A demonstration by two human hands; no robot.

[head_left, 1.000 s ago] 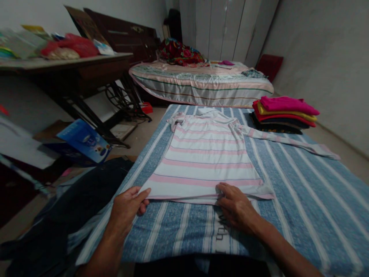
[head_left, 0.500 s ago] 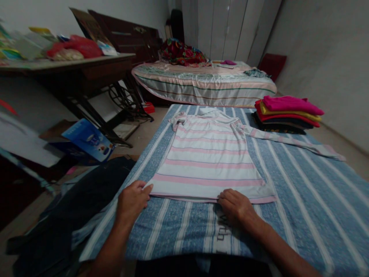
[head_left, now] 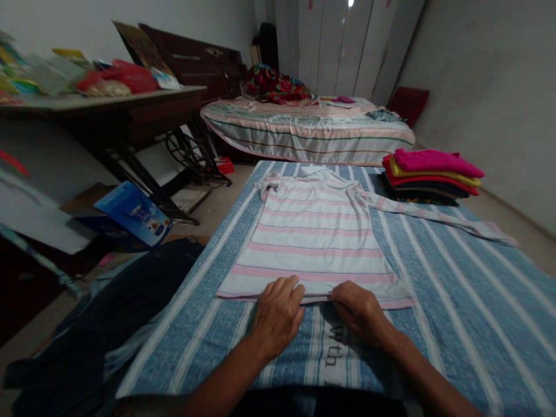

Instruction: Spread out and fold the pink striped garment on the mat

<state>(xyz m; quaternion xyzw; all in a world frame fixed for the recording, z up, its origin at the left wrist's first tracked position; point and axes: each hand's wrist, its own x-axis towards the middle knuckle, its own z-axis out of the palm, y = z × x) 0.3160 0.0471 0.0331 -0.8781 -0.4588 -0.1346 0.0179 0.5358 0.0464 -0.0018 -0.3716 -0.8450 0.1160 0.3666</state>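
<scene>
A white and pink striped shirt (head_left: 313,243) lies spread on the blue striped bedcover, its collar away from me and its hem toward me. One long sleeve (head_left: 434,212) stretches out to the right; the left sleeve (head_left: 267,184) is bunched near the shoulder. My left hand (head_left: 280,313) is closed on the hem left of its middle, fingers bent over the edge, fingertips partly hidden. A short way to the right, my right hand (head_left: 358,307) pinches the same hem. Between the two hands the edge is slightly raised.
A stack of folded clothes (head_left: 432,176) sits at the far right of the blue bedcover (head_left: 473,301). Beyond is another bed (head_left: 313,136). A sewing machine table (head_left: 143,101), a blue box (head_left: 136,214) and dark clothes (head_left: 125,301) are to the left.
My left hand has moved right along the hem, from the shirt's left corner to nearer the middle. My right hand stays at nearly the same spot.
</scene>
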